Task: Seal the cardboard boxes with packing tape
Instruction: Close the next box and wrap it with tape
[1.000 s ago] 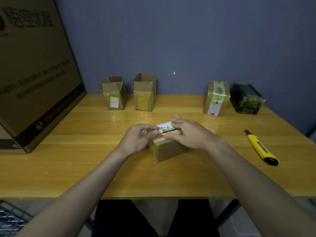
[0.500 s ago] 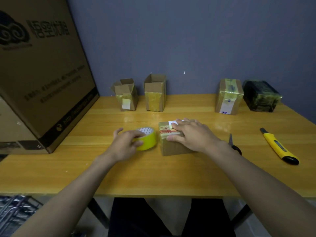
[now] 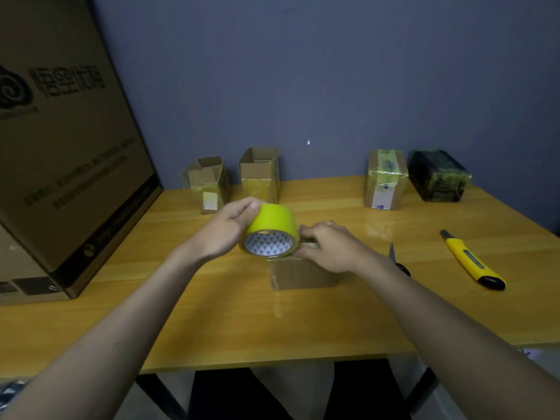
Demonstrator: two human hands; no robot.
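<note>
Now the left hand [image 3: 225, 230] grips the tape roll [image 3: 270, 230], fingers curled over its yellow outer face, and holds it in the air just above the left end of the box [image 3: 298, 272], core opening (white with a grey triangle pattern) turned toward the camera. The right hand [image 3: 328, 247] lies on top of the box, fingers bent and pressed together right against the roll's edge; whether they pinch a tape end, I cannot tell. The box sits on the table [image 3: 212, 322], near its middle. Right of the box, partly behind the right wrist, lie scissors [image 3: 399, 261], and farther right a yellow knife [image 3: 471, 261]. Behind the box, at the wall, stand two open boxes [image 3: 233, 183] on the left and two taped parcels [image 3: 416, 178] on the right. Far left of the box stands a big carton [image 3: 65, 153].
</note>
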